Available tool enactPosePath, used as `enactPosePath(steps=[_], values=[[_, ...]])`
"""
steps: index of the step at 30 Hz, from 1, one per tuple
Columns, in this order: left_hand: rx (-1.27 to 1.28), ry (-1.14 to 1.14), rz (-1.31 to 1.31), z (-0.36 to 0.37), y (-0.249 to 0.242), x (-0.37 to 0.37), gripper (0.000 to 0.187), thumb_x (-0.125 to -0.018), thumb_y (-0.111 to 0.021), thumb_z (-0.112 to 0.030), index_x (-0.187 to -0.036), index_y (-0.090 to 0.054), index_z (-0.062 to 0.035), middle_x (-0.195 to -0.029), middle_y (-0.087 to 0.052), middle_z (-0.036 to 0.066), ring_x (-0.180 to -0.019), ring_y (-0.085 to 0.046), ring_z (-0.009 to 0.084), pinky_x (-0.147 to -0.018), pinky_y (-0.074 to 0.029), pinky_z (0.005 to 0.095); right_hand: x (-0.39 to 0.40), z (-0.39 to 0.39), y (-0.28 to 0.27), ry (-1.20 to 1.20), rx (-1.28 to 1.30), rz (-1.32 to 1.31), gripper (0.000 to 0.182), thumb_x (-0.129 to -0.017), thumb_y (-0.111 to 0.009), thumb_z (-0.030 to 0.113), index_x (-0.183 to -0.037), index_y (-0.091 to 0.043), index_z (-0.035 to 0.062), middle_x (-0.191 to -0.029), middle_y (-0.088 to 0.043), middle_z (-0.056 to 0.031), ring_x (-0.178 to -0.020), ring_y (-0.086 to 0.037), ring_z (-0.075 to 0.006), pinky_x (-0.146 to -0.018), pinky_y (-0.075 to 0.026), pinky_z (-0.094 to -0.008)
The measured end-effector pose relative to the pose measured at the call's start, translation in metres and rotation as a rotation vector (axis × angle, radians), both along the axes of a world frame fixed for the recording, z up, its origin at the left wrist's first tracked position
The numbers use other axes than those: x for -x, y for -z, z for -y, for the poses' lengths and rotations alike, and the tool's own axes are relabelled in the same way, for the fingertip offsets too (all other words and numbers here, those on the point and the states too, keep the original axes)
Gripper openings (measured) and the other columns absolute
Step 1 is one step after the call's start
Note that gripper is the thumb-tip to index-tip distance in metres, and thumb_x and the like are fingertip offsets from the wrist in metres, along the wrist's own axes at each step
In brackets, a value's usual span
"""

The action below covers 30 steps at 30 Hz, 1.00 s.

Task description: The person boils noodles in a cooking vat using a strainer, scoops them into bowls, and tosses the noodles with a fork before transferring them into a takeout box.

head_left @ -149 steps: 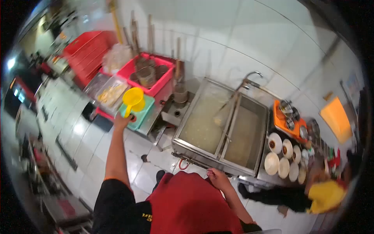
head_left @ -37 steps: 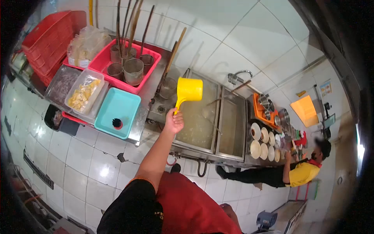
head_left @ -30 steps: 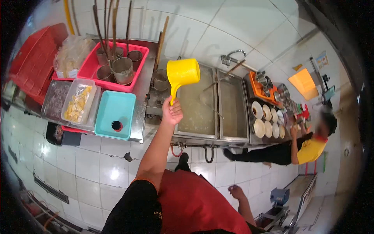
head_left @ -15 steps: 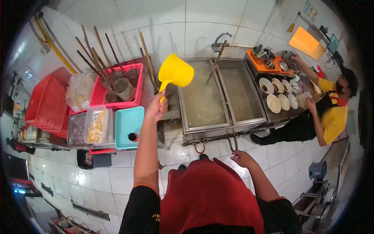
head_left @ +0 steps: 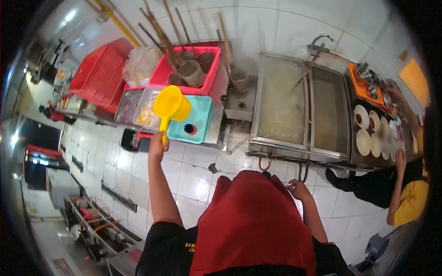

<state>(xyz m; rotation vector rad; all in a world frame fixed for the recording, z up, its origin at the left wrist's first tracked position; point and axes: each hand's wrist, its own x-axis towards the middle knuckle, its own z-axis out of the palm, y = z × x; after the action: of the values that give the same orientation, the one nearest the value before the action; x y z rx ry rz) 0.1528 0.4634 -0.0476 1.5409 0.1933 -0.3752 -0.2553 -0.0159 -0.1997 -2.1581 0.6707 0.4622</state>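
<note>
White-tiled kitchen, steel counter along the wall, seen from above. Far left: red crates, then a pink tub w/ metal strainer cups and long wooden handles sticking up. Left hand is clamped round the handle of a yellow ladle jug, held up over the counter edge, above the clear container of yellow food and just beside the teal tray; can't tell if the jug has liquid in it. Mid-right: twin-tank boiler full of cloudy hot water, tap behind it. Right hand hangs loose, fingers apart, near the apron, holding nothing. Far right: co-worker in yellow by rows of bowls. Risk, as I judge it: jug tilts and drips into the food container, or a swing back toward the boiler clips the strainer handles or splashes hot water.
</note>
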Motion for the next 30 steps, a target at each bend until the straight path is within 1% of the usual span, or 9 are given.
enactPosePath(steps=[10,12,14,16,20,22,26,28,30], values=[[0.053,0.08,0.001,0.035,0.064,-0.02,0.028,-0.096,-0.046,-0.032,-0.088,-0.052,-0.0057,-0.062,-0.049,0.003,-0.044,-0.043,0.0115,-0.041,-0.031,0.0267,0.032,-0.034,0.035,0.144,-0.356,-0.2,0.042,-0.083,-0.069,0.033,-0.11,-0.065,0.0006,-0.102,-0.07,-0.0207,-0.092,-0.068,-0.0306,-0.082,-0.052,-0.0373],[-0.344,-0.074,0.001,0.051,0.073,-0.019,0.028,-0.094,-0.052,-0.032,-0.098,-0.055,-0.0044,-0.072,-0.056,0.005,-0.052,-0.051,0.0108,-0.043,-0.036,0.0259,0.059,-0.036,0.036,0.165,-0.247,-0.215,0.042,-0.084,-0.069,0.034,-0.108,-0.065,0.0005,-0.101,-0.07,-0.0209,-0.093,-0.068,-0.0309,-0.082,-0.052,-0.0378],[-0.396,-0.022,0.027,0.031,0.103,-0.037,0.036,-0.092,-0.059,-0.032,-0.112,-0.056,-0.0022,-0.085,-0.061,0.009,-0.068,-0.061,0.0163,-0.055,-0.047,0.029,0.089,-0.039,0.036,0.182,-0.141,-0.234,0.041,-0.084,-0.069,0.035,-0.106,-0.066,0.0004,-0.1,-0.07,-0.0211,-0.094,-0.068,-0.0312,-0.083,-0.052,-0.0384],[-0.597,-0.091,0.37,0.009,0.169,-0.063,0.043,-0.09,-0.065,-0.028,-0.12,-0.053,0.0006,-0.098,-0.061,0.015,-0.09,-0.062,0.0245,-0.073,-0.052,0.0345,0.131,-0.044,0.036,0.274,-0.033,-0.331,0.038,-0.084,-0.07,0.034,-0.102,-0.068,0.0008,-0.099,-0.07,-0.0218,-0.095,-0.067,-0.0321,-0.085,-0.052,-0.0393],[-0.622,-0.109,0.526,0.037,0.12,-0.026,0.055,-0.087,-0.07,-0.023,-0.129,-0.048,0.0041,-0.115,-0.056,0.022,-0.109,-0.054,0.0338,-0.092,-0.046,0.042,0.284,-0.032,0.154,-0.567,0.284,-0.39,0.04,-0.088,-0.062,0.041,-0.095,-0.069,0.0018,-0.1,-0.069,-0.0228,-0.096,-0.067,-0.0333,-0.083,-0.052,-0.0432],[-0.848,-0.214,0.898,0.041,0.103,-0.004,0.059,-0.085,-0.072,-0.017,-0.131,-0.045,0.0065,-0.124,-0.051,0.025,-0.116,-0.049,0.0369,-0.099,-0.041,0.0452,0.291,-0.045,0.113,-0.363,0.101,-0.566,0.046,-0.092,-0.054,0.043,-0.085,-0.07,0.0008,-0.091,-0.07,-0.021,-0.089,-0.068,-0.0329,-0.079,-0.052,-0.0456],[-0.845,-0.305,1.171,0.067,0.075,0.065,0.063,-0.082,-0.07,-0.011,-0.135,-0.042,0.0071,-0.135,-0.045,0.028,-0.127,-0.04,0.0426,-0.109,-0.03,0.05,0.315,-0.038,0.158,-0.154,-0.05,-0.673,0.048,-0.095,-0.049,0.041,-0.08,-0.07,0.0007,-0.081,-0.069,-0.0193,-0.08,-0.068,-0.0327,-0.078,-0.052,-0.0475],[-1.0,-0.201,1.151,0.081,0.079,0.112,0.063,-0.082,-0.069,-0.01,-0.137,-0.041,0.0052,-0.137,-0.045,0.027,-0.13,-0.039,0.0424,-0.106,-0.035,0.0499,0.287,-0.033,0.145,-0.043,-0.066,-0.633,0.049,-0.096,-0.046,0.041,-0.081,-0.07,0.0009,-0.073,-0.068,-0.0177,-0.071,-0.066,-0.0331,-0.076,-0.052,-0.0478],[-0.877,0.173,1.117,0.084,0.106,0.151,0.062,-0.083,-0.069,-0.013,-0.137,-0.043,0.0014,-0.134,-0.049,0.024,-0.128,-0.044,0.04,-0.104,-0.039,0.0463,0.26,-0.017,0.154,-0.11,-0.008,-0.633,0.043,-0.095,-0.051,0.038,-0.08,-0.07,0.0017,-0.08,-0.069,-0.0181,-0.08,-0.067,-0.0322,-0.08,-0.052,-0.045]])
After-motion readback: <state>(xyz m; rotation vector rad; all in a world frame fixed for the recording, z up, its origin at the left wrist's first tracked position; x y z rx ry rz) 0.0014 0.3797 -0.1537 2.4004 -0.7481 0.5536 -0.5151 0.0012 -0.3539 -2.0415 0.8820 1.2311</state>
